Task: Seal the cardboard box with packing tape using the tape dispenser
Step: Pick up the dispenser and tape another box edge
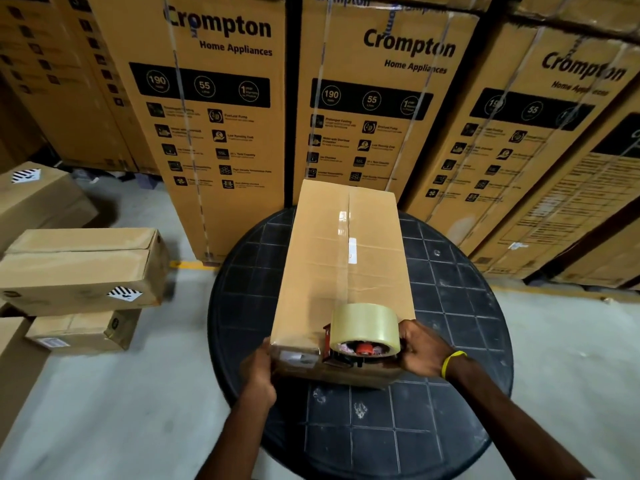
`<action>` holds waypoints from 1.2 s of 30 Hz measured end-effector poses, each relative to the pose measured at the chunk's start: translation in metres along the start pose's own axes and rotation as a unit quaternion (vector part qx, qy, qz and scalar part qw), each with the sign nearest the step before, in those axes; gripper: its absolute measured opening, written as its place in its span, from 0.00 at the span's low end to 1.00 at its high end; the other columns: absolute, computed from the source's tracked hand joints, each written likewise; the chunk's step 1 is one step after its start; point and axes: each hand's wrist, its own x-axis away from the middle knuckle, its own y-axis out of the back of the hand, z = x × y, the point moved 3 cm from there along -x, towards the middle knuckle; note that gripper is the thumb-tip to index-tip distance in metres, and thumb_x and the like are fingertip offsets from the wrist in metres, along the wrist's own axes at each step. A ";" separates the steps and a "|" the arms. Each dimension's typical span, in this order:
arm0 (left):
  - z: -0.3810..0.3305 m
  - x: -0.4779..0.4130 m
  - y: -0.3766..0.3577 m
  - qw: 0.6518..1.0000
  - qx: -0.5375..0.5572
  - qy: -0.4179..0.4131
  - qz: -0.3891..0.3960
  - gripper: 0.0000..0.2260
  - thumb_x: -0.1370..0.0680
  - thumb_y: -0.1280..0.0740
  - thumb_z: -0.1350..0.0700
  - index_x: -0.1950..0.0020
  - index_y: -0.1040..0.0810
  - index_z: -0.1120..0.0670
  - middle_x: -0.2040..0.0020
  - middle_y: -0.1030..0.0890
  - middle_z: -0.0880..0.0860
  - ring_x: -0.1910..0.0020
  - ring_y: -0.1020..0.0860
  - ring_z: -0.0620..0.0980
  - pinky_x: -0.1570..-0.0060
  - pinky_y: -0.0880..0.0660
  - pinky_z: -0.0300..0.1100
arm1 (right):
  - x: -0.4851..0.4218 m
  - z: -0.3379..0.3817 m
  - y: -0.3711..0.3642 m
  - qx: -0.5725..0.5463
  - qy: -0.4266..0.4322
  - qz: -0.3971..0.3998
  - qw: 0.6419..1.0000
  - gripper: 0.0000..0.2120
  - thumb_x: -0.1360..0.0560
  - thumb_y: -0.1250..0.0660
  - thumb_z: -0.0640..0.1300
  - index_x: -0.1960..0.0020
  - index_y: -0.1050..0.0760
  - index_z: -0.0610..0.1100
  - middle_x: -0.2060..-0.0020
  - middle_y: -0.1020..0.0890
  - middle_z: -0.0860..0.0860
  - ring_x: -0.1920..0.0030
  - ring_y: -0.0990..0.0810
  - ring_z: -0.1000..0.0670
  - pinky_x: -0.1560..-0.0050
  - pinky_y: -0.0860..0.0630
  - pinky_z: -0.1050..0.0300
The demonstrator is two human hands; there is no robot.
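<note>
Tall printed cartons [221,116] line the far side. A round black table [450,306] holds a long cardboard box [343,258], with clear tape along its top seam. Smaller boxes [79,268] sit stacked at left. The tape dispenser [360,336] rests on the box's near end, the right hand [424,351] curled around it. The left hand [258,370] touches the near left corner; its finger positions cannot be made out.

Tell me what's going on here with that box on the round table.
A person is taping a long cardboard box shut on a round black table. The right hand grips the tape dispenser, which sits on the top seam at the box's near end. The left hand holds the near left corner. Clear tape lies along the seam from the far end up to the dispenser.
</note>
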 end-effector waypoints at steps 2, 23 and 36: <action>-0.006 0.002 0.011 0.986 -0.101 -0.099 -0.087 0.16 0.20 0.31 0.55 0.43 0.18 0.68 0.50 0.18 0.64 0.51 0.19 0.61 0.55 0.25 0.49 | -0.001 -0.002 -0.001 -0.004 -0.003 0.010 1.000 0.10 0.31 0.26 0.47 0.55 0.18 0.41 0.57 0.14 0.48 0.56 0.16 0.45 0.53 0.17 0.49; -0.008 0.046 -0.016 0.309 -0.611 -0.716 0.135 0.23 0.29 0.37 0.73 0.34 0.21 0.66 0.33 0.21 0.63 0.33 0.22 0.62 0.33 0.29 0.56 | 0.044 -0.104 0.045 0.044 -0.064 0.046 0.996 0.21 0.30 0.25 0.56 0.42 0.20 0.46 0.46 0.15 0.47 0.44 0.17 0.45 0.42 0.20 0.49; 0.070 0.113 -0.109 0.272 -0.692 -0.633 0.213 0.31 0.35 0.25 0.58 0.31 0.21 0.59 0.32 0.21 0.58 0.32 0.22 0.56 0.29 0.29 0.50 | 0.057 -0.155 0.040 -0.006 -0.059 0.040 0.997 0.27 0.31 0.23 0.58 0.40 0.21 0.42 0.47 0.15 0.47 0.47 0.16 0.46 0.43 0.18 0.48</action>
